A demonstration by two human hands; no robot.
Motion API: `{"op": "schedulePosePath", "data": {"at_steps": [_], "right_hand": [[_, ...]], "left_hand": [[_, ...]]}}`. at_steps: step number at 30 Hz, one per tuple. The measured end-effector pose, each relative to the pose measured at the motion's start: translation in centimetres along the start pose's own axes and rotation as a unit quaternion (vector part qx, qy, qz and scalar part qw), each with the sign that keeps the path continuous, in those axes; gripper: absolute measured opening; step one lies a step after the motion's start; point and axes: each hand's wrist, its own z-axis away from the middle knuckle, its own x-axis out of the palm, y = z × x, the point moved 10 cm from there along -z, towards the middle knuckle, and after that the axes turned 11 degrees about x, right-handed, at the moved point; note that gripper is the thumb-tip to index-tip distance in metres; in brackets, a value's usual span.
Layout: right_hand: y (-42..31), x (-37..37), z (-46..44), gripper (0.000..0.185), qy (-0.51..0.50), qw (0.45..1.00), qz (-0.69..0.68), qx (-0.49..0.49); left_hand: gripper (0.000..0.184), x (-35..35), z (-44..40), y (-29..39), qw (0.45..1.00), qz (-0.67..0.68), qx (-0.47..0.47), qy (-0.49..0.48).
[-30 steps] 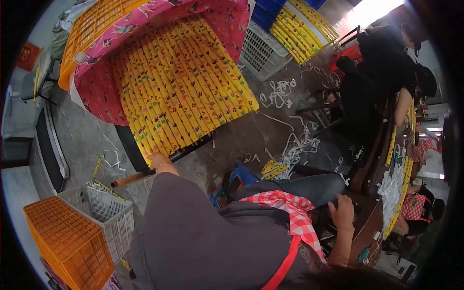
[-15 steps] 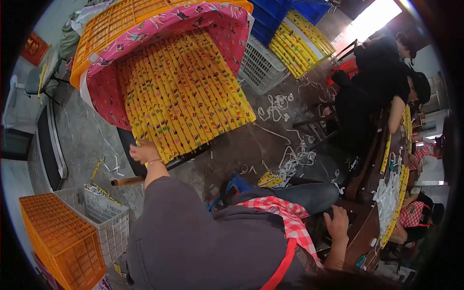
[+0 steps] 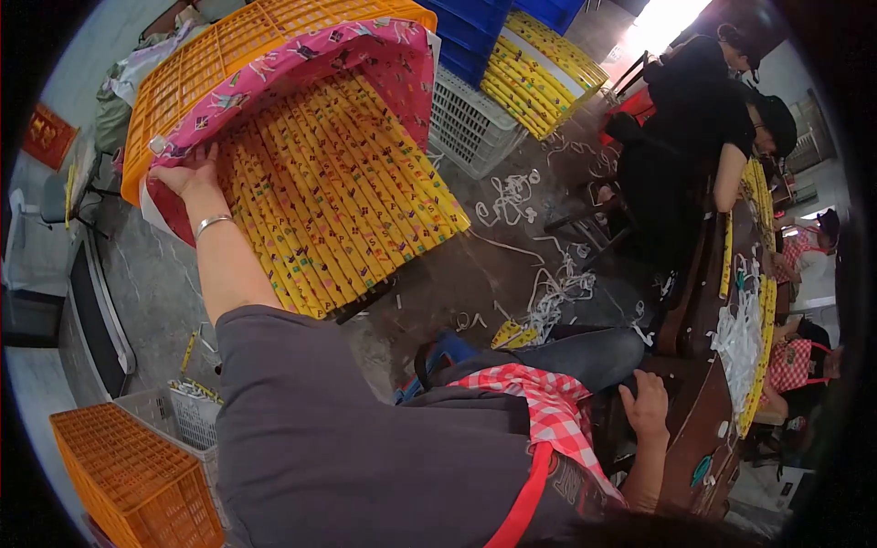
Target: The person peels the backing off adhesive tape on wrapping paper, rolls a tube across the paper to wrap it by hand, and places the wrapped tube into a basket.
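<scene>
My left hand (image 3: 187, 173) reaches out to the left side of an orange crate (image 3: 265, 36). Its fingers are spread against the pink printed lining (image 3: 320, 44), beside a packed row of yellow patterned sticks (image 3: 333, 196). The fingertips are partly hidden in the fold of the lining. My right hand (image 3: 647, 404) hangs by the edge of the brown table (image 3: 687, 402), fingers apart and nothing in them.
White strips (image 3: 553, 297) litter the floor. Grey crates (image 3: 466, 119) and blue crates (image 3: 461, 36) stand beyond, near more bundled yellow sticks (image 3: 539, 78). Another orange crate (image 3: 137, 457) is at lower left. People in black (image 3: 685, 146) bend over the table at right.
My left hand has moved up and away along the stick row, from its near left corner to the pink lining. My right hand stays near the table edge.
</scene>
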Motion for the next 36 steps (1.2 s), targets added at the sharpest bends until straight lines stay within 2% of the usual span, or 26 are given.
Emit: {"op": "schedulePosePath", "data": {"at_steps": [3,5,8,14,18,21,23,26,30,33,35,36], "right_hand": [[0.2,0.2,0.6,0.043,-0.021,1.0,-0.008,0.016],[0.5,0.3,0.9,0.043,-0.022,0.999,-0.011,0.022],[0.9,0.4,1.1,0.042,-0.026,0.999,-0.012,0.032],[1.7,0.5,1.0,0.041,-0.044,0.996,-0.009,0.076],[2.2,0.8,1.1,0.041,-0.042,0.996,-0.011,0.078],[2.4,0.9,1.2,0.042,-0.024,0.998,-0.015,0.055],[2.5,1.0,1.3,0.042,-0.023,0.998,-0.018,0.054],[2.7,1.2,1.2,0.043,-0.022,0.998,-0.028,0.053],[2.8,1.6,1.2,0.043,-0.018,0.998,-0.032,0.041],[2.9,2.0,1.2,0.042,-0.028,0.998,-0.027,0.048],[3.1,2.3,1.3,0.043,-0.035,0.998,-0.03,0.048],[3.1,2.4,1.3,0.043,-0.035,0.998,-0.031,0.047]], "left_hand": [[0.089,0.6,-1.0,0.7,1.0,0.019,0.007,0.001],[0.081,1.7,-1.6,2.1,0.996,-0.026,0.061,-0.056],[0.071,0.0,-6.2,2.1,0.995,-0.055,0.05,-0.067],[0.062,-0.3,-5.6,2.7,0.996,-0.059,0.054,-0.025],[0.062,0.6,-5.1,2.6,0.992,-0.026,0.072,-0.097],[0.068,1.3,-0.5,2.3,0.997,-0.055,0.02,-0.059],[0.077,1.1,2.5,1.2,0.989,-0.141,-0.036,-0.007],[0.087,1.2,3.9,-0.9,0.991,-0.109,-0.073,0.01],[0.093,2.0,5.4,-2.3,0.993,-0.068,-0.094,0.012],[0.093,2.4,5.7,-3.3,0.996,-0.038,-0.072,0.023],[0.082,3.8,6.4,-1.5,0.984,-0.175,0.043,0.002],[0.059,3.2,2.1,-1.0,0.947,-0.265,0.176,-0.039]]}}
